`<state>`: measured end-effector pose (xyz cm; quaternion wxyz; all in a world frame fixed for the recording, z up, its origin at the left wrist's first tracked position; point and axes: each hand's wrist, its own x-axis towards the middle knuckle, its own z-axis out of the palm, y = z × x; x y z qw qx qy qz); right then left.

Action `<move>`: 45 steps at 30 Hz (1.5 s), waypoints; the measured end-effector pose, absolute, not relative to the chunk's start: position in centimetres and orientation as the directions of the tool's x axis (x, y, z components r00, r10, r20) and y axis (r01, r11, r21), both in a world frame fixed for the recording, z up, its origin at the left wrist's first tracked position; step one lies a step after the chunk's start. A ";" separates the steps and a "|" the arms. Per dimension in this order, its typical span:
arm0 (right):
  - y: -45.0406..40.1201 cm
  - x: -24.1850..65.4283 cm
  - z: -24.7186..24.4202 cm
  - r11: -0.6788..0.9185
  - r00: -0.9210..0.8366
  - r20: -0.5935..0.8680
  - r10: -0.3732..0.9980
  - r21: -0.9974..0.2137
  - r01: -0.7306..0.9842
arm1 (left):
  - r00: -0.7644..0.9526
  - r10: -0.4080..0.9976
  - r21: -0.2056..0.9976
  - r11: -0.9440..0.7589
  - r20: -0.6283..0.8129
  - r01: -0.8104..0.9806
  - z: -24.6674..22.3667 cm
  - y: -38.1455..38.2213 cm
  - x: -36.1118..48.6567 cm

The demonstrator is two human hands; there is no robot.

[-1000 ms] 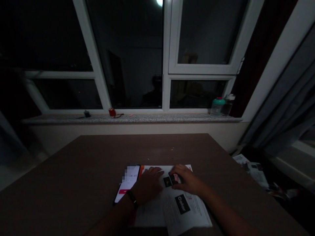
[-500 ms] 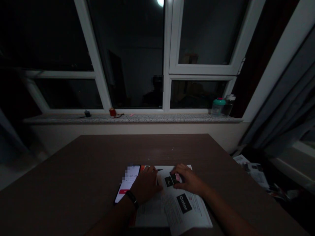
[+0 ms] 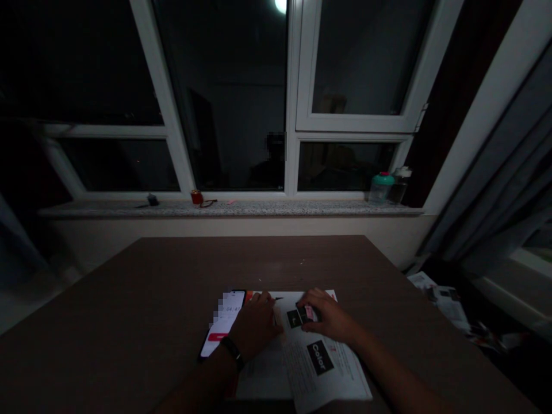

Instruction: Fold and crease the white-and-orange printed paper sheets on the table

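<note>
A printed magazine (image 3: pixel 269 374) lies on the table in front of me, with a loose printed sheet (image 3: pixel 302 368) marked "Color" on top of its right half. My left hand (image 3: pixel 257 322) rests palm down on the left part, fingers spread over the paper, a dark band on its wrist. My right hand (image 3: pixel 328 315) curls its thumb and fingers around a small pink-and-black block (image 3: pixel 309 312) on the upper right; its exact kind is too dim to make out. A phone (image 3: pixel 222 325) with a lit timer screen lies just left of my left hand.
The brown table (image 3: pixel 129 322) runs back to the wall under a windowsill (image 3: pixel 267 208). On the sill stand a teal-lidded bottle (image 3: pixel 382 188), a clear bottle (image 3: pixel 400 185), a red object (image 3: pixel 197 198) and a small dark item (image 3: pixel 152 199). Papers (image 3: pixel 448 305) lie beyond the right table edge.
Both hands keep nearly the same places; my right hand and the block have shifted very slightly left. The phone's timer digits differ.
</note>
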<state>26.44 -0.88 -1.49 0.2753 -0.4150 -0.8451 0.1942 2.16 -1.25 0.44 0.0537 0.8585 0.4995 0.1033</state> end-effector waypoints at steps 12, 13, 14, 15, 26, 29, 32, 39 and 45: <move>-0.9 26.4 -1.4 0.576 -0.502 0.300 0.811 -0.560 0.595 | 0.448 0.888 0.202 -0.460 0.105 0.865 1.2 -1.4 2.3; -0.9 26.4 -1.4 0.576 -0.502 0.300 0.811 -0.559 0.596 | 0.442 0.891 0.207 -0.453 0.101 0.867 1.2 -1.4 2.3; -0.9 26.4 -1.4 0.576 -0.503 0.298 0.811 -0.559 0.597 | 0.440 0.893 0.212 -0.450 0.094 0.868 1.3 -1.4 2.3; -0.9 26.4 -1.4 0.575 -0.504 0.297 0.811 -0.558 0.597 | 0.442 0.893 0.218 -0.451 0.091 0.866 1.3 -1.4 2.3; -1.0 26.2 -1.6 0.587 -0.504 0.316 0.804 -0.558 0.587 | 0.440 0.879 0.355 -0.476 0.183 0.805 0.0 -1.3 2.3; -0.9 26.3 -1.6 0.589 -0.506 0.317 0.802 -0.561 0.582 | 0.413 0.883 0.266 -0.463 0.223 0.846 0.3 -1.2 2.2; -1.0 26.3 -1.6 0.585 -0.503 0.316 0.805 -0.563 0.584 | 0.416 0.890 0.211 -0.449 0.186 0.868 0.6 -1.3 2.2; -1.0 26.2 -1.5 0.585 -0.508 0.305 0.805 -0.550 0.596 | 0.448 0.884 0.188 -0.466 0.133 0.864 0.3 -1.3 2.2; -1.0 26.1 -1.5 0.592 -0.509 0.315 0.801 -0.546 0.592 | 0.457 0.882 0.191 -0.471 0.117 0.861 -0.1 -1.3 2.2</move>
